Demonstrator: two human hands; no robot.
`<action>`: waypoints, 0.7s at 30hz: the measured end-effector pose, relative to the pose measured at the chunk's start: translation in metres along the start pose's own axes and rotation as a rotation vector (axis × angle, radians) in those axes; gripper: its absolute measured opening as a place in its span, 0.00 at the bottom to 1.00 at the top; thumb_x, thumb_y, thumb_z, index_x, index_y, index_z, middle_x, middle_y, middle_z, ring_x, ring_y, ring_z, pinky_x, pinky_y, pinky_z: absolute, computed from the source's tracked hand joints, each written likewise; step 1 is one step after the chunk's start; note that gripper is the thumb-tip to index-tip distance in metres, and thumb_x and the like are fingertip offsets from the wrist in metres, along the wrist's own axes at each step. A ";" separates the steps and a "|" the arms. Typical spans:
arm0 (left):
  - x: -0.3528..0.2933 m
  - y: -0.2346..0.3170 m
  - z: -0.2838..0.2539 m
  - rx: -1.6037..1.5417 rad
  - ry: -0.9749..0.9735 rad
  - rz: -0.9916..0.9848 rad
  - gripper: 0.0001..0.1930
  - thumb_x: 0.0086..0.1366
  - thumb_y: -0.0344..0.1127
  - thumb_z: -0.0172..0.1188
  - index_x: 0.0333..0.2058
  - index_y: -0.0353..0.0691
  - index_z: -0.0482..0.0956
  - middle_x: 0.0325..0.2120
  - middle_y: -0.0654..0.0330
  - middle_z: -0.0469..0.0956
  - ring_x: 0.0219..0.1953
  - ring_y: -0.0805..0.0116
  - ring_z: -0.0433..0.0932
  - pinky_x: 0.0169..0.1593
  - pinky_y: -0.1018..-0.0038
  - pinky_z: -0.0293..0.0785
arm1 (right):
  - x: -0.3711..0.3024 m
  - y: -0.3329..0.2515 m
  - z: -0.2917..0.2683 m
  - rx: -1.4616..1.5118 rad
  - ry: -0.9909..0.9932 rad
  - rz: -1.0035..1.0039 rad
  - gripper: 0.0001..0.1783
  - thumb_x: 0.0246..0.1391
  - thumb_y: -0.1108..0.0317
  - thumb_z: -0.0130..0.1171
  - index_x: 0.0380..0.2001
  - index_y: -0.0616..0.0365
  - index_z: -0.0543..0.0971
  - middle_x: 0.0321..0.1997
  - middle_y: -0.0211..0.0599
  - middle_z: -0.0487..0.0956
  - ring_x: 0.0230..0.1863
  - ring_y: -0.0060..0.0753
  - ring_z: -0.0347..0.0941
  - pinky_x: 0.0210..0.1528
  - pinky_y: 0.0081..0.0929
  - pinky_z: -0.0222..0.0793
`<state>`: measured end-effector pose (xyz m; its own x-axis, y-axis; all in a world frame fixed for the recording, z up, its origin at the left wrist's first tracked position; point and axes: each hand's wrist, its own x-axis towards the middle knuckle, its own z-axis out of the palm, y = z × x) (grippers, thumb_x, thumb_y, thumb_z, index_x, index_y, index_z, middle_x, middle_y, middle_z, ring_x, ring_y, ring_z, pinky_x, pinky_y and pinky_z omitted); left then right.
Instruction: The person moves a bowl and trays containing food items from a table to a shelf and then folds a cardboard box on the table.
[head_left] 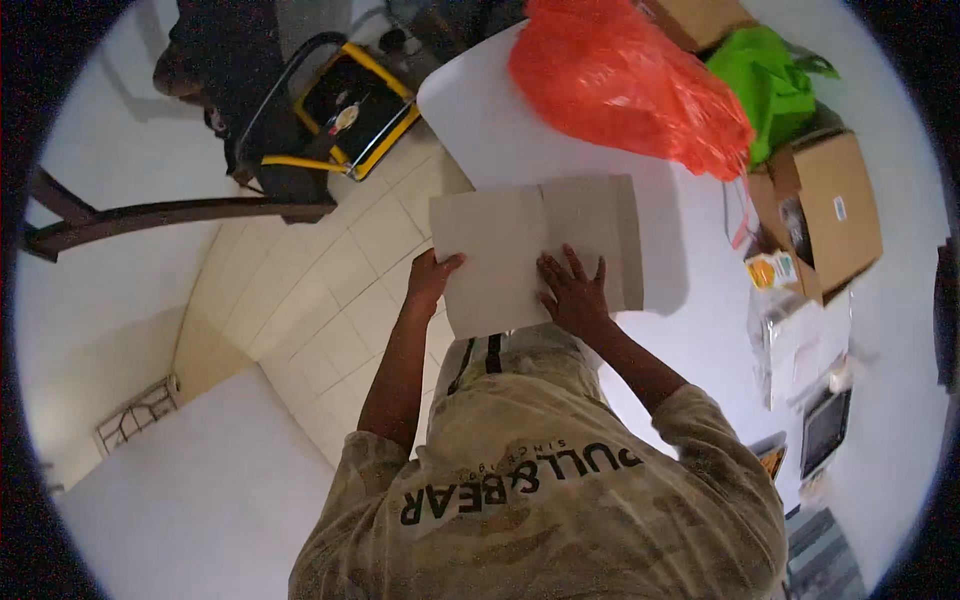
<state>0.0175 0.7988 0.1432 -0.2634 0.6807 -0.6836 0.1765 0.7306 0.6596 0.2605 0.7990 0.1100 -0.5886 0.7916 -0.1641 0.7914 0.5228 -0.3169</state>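
A flat grey-brown sheet (490, 225), which looks like cardboard or stiff paper, lies in front of my body. A crease runs down its middle, and a narrow, darker strip borders its right side. My left hand (430, 280) grips the left edge, thumb on top and fingers hidden underneath. Spread fingers of my right hand (577, 290) rest on the upper face, just right of the crease. The sheet's right part overlaps the white table (665, 230), while its left part extends past the table's edge over the floor.
A red plastic bag (630, 85) covers the table's far side, beside a green bag (765, 85). At right are an open cardboard box (835, 215), clear plastic packets (800, 340) and a dark-screened device (826, 432). A yellow-and-black folding chair (360, 110) stands on the tiled floor (345, 255).
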 end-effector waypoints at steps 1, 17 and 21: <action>-0.002 0.010 0.004 -0.043 -0.031 -0.012 0.23 0.52 0.46 0.54 0.43 0.36 0.67 0.37 0.54 0.71 0.38 0.65 0.70 0.42 0.68 0.65 | 0.005 0.008 0.001 -0.008 -0.019 -0.018 0.26 0.49 0.54 0.42 0.52 0.48 0.57 0.59 0.30 0.50 0.60 0.36 0.39 0.53 0.60 0.33; 0.019 0.043 0.125 0.161 -0.231 0.620 0.28 0.60 0.48 0.35 0.56 0.48 0.38 0.57 0.61 0.28 0.59 0.63 0.30 0.58 0.64 0.33 | 0.019 0.058 0.019 0.029 0.086 -0.129 0.26 0.46 0.60 0.41 0.51 0.54 0.57 0.57 0.38 0.53 0.56 0.45 0.49 0.52 0.63 0.33; 0.008 0.063 0.135 0.053 -0.107 0.879 0.33 0.57 0.53 0.38 0.56 0.43 0.39 0.57 0.53 0.30 0.59 0.57 0.33 0.57 0.61 0.36 | 0.019 0.058 0.018 0.128 0.230 -0.109 0.27 0.45 0.60 0.43 0.50 0.56 0.58 0.55 0.41 0.55 0.56 0.45 0.50 0.52 0.63 0.33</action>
<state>0.1545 0.8569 0.1370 0.0779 0.9963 0.0360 0.3179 -0.0591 0.9463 0.2925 0.8385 0.0722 -0.6045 0.7916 0.0893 0.6896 0.5761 -0.4388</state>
